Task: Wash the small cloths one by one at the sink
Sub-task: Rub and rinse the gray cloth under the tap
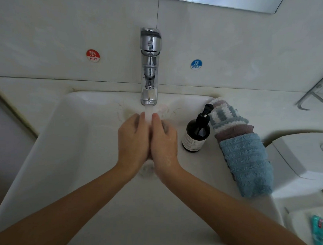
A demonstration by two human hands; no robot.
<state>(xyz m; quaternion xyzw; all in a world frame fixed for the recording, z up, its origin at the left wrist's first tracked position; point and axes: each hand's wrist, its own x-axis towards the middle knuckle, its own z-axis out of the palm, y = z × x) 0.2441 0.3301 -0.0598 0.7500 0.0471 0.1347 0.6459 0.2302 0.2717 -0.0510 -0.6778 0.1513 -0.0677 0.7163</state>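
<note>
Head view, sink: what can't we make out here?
- Grey cloth, head view: mostly hidden between left hand and right hand; only grey bits show past the fingers.
- Drain: covered by the hands and running water.
- Pump bottle label: print too small to read.
- Teal packet: cut off by the right edge.
- Cloth pile: count unclear, cloths overlap.

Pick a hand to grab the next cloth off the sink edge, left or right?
Right, probably. The cloth pile lies on the sink's right edge, past the pump bottle, nearer the right hand. The left hand would have to cross over. Both hands now hold something grey under the tap.
</note>
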